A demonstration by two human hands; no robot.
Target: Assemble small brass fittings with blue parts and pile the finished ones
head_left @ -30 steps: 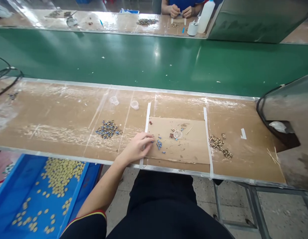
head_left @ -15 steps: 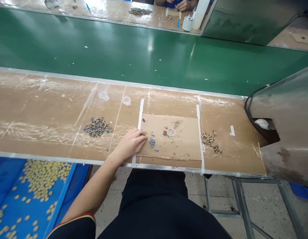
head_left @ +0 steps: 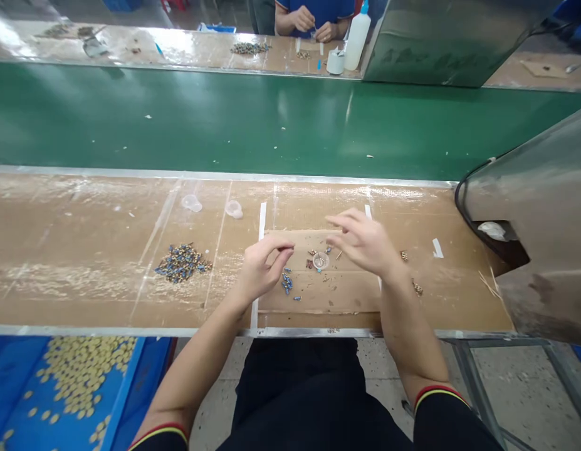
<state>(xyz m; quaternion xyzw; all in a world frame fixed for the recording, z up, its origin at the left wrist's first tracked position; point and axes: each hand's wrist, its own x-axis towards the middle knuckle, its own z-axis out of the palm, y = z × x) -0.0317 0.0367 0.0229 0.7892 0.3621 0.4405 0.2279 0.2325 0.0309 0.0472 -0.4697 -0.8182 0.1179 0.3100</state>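
My left hand is raised over the left side of the cardboard sheet, thumb and fingertips pinched together; whatever sits between them is too small to name. Just below it lies a little group of blue-and-brass pieces. Over the sheet's right side is my right hand, slightly blurred, its fingers stretched out and apart from the thumb, with nothing visible in them. Between the hands stands a small clear cup with a thin stick in it. Brown bits lie beside the cup.
A heap of blue-and-brass pieces lies left, below two clear plastic cups. Small brass pieces lie right, partly hidden by my arm. Behind runs a green belt; a metal housing bounds the right. Across sits a co-worker.
My right hand has come into view over the sheet's right side. My left hand has lifted slightly, turned and pinched its fingertips. The camera view has tilted upward.
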